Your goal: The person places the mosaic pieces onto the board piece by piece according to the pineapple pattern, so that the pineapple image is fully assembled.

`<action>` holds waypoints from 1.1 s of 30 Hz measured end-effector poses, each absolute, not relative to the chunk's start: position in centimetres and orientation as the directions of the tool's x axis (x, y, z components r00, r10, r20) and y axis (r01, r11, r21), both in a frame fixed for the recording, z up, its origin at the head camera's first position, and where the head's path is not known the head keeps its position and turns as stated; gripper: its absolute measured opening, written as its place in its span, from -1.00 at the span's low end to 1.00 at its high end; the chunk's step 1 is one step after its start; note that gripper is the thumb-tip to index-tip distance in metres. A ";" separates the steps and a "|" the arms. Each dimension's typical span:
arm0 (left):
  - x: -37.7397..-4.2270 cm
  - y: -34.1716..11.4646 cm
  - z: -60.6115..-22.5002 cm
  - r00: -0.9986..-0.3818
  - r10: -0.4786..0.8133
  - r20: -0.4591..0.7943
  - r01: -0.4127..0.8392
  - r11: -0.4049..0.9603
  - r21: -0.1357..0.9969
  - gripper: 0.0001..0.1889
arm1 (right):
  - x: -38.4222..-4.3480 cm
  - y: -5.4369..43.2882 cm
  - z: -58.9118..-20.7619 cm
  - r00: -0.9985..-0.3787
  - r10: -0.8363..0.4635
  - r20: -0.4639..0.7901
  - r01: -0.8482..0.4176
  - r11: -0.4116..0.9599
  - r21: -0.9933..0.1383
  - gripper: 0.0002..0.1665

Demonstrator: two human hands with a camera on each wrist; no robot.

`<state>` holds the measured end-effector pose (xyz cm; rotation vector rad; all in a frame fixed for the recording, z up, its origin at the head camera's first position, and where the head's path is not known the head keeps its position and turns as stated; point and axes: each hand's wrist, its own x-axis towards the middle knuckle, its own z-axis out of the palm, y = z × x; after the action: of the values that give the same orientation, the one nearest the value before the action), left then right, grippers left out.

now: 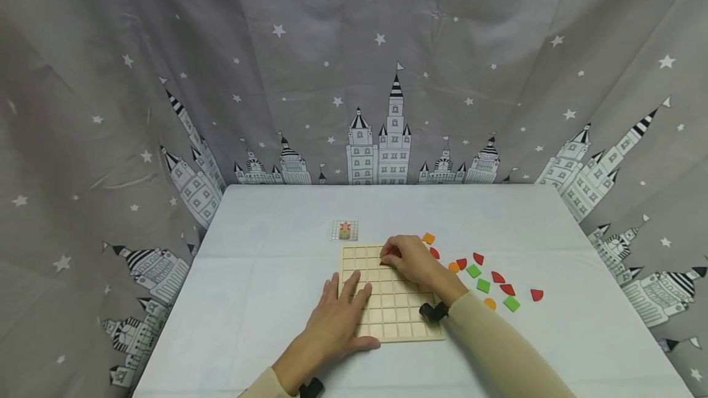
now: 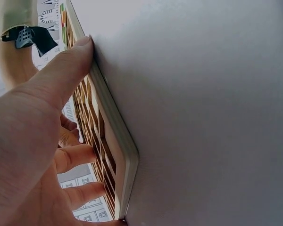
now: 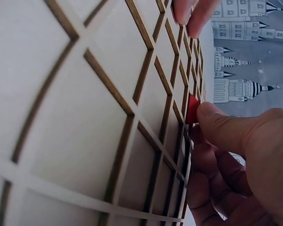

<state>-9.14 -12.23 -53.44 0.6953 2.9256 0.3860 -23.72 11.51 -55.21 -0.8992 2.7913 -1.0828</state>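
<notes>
A pale wooden grid board [image 1: 394, 309] with square compartments lies on the white table. My left hand [image 1: 334, 315] rests over the board's left side with fingers spread; in the left wrist view its thumb [image 2: 68, 61] lies along the near edge. Near the board's far edge, my right hand [image 1: 413, 261] pinches a small red tile [image 3: 192, 109] between thumb and fingers. That tile sits right at a compartment of the grid, partly hidden by the fingertips.
Right of the board lie scattered loose tiles: red quarter-round ones [image 1: 498, 277], green squares [image 1: 511, 303] and orange rounds [image 1: 490, 304]. An orange square [image 1: 428, 238] is beyond the right hand. Behind the board lies a small gridded picture card [image 1: 345, 230]. A grey castle-print curtain [image 1: 310, 78] hangs behind the table.
</notes>
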 end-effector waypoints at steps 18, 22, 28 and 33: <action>-9.2 -12.4 -53.8 -0.896 0.441 -0.055 0.408 0.865 0.291 0.20 | -21.7 11.6 -54.2 -0.849 -0.515 0.119 -0.485 0.669 -0.563 -0.76; -9.2 -12.5 -53.8 -0.894 0.447 -0.045 0.415 0.860 0.299 0.20 | -21.4 12.0 -54.1 -0.830 -0.547 0.108 -0.513 0.675 -0.531 -0.72; -9.0 -12.5 -53.8 -0.890 0.453 -0.040 0.422 0.856 0.299 0.20 | -20.9 12.9 -53.7 -0.803 -0.588 0.097 -0.566 0.702 -0.433 -0.73; -9.0 -12.6 -53.5 -0.889 0.457 -0.032 0.429 0.853 0.296 0.20 | -21.1 13.5 -53.2 -0.814 -0.571 0.111 -0.554 0.703 -0.447 -0.75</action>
<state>-9.03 -12.61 -53.52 0.7017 2.9269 0.4320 -21.05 13.48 -53.24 -0.9467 2.8659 -0.7338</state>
